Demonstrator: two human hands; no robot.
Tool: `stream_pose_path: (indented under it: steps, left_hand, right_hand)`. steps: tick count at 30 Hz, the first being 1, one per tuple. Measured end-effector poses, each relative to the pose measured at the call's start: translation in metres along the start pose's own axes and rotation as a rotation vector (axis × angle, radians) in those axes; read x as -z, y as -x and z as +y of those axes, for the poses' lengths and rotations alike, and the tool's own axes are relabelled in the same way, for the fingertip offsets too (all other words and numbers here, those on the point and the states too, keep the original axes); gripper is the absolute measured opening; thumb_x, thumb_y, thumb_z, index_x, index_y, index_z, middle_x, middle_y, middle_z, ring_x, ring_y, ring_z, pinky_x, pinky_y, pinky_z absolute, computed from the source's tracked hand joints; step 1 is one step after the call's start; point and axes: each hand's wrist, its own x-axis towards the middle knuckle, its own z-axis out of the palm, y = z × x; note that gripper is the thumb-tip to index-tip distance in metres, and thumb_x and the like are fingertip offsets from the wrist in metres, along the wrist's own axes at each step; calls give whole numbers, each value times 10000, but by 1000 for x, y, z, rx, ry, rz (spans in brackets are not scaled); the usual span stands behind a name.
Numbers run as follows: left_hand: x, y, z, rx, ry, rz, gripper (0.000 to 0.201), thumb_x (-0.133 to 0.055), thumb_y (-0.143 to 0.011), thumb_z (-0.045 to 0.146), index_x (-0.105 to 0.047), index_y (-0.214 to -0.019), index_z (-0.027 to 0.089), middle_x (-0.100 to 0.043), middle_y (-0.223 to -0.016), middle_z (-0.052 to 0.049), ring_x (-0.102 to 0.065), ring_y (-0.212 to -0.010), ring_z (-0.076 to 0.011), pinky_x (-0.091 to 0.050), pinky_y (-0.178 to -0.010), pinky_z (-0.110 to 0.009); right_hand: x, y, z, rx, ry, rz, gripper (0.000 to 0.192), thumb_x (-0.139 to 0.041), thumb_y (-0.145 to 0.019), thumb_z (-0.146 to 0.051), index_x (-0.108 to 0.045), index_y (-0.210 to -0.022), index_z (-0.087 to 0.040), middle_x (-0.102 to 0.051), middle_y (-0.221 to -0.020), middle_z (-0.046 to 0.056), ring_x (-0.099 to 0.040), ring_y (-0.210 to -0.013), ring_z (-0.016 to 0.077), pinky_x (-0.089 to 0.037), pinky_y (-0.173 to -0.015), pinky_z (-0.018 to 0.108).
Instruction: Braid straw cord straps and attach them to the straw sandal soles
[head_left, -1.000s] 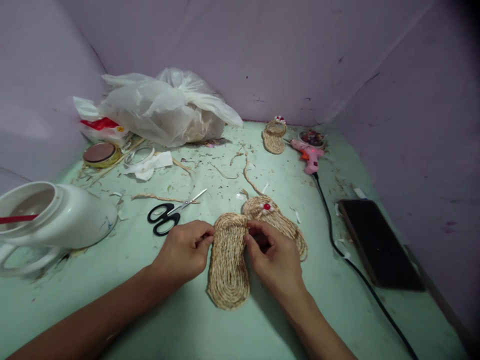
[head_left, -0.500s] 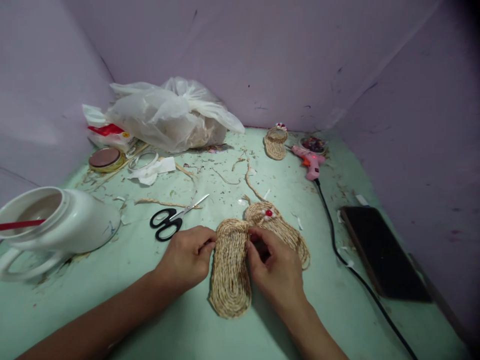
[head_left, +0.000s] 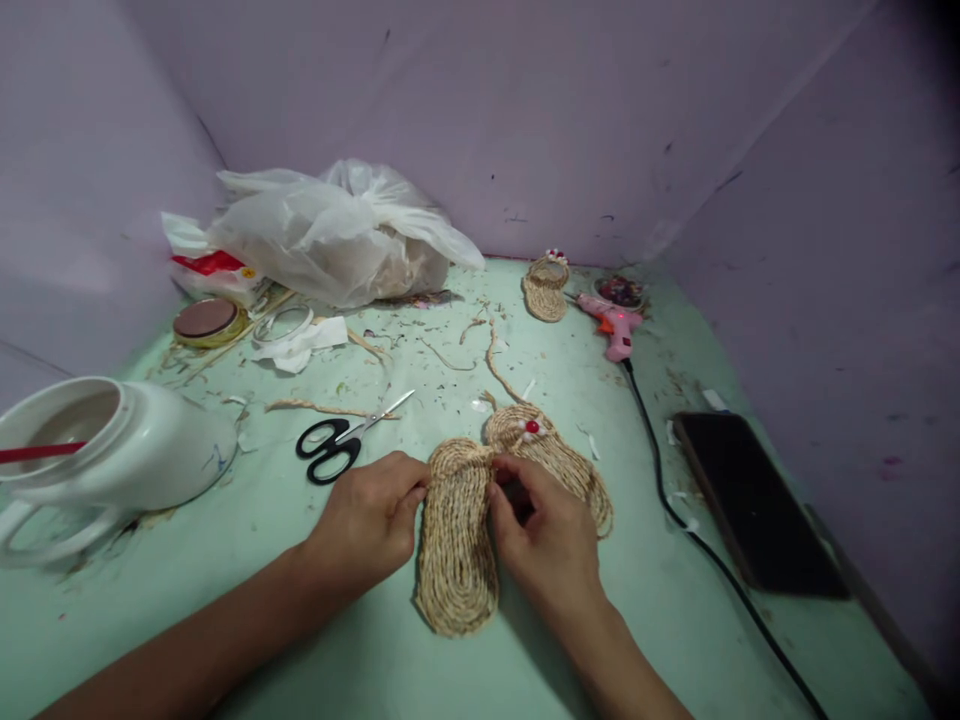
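Low in the middle of the frame, a woven straw sole (head_left: 457,545) flat on the green worktop (head_left: 225,640), its toe end toward the top. At its left edge, the left hand (head_left: 367,525), fingers curled shut and pinching the rim of the sole near the toe. At its right edge, the right hand (head_left: 551,545), thumb and fingers closed on the same rim, perhaps on a loose strand there; cannot tell exactly, because the fingers hide it. Risk here: too hard a pull from the two sides and the coil of the sole opens or bends out of shape.

Just behind the right hand, touching the first sole, a second straw sandal (head_left: 559,455) with a red and white bead; easy to push aside with the knuckles. Left of the hands, black scissors (head_left: 337,440), blades toward the upper right, near enough for a wrist to catch. At the far left edge, a white jug (head_left: 127,445) on its side.

On the right, a dark phone (head_left: 757,500) and the black cord (head_left: 660,440) of the pink glue gun (head_left: 611,325); its red light seems on, so probably hot, and a pull on the cord by the right arm drags it toward the straw. Farther back, a small straw basket (head_left: 546,285) and a plastic bag (head_left: 330,235).
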Motion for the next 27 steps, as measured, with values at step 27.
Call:
stream_pose_path:
  steps: [27]
  left_hand:
    - [-1, 4, -1, 31, -69, -35, 166, -396, -773, 128, -558, -758, 161, -589, -693, -28, -552, -641, -158, -416, -587, -275]
  right_hand:
    - [-1, 1, 0, 6, 13, 11, 239, -497, -756, -232, -622, -953, -183, -686, -829, 56, -642, -735, 201, -497, -642, 318]
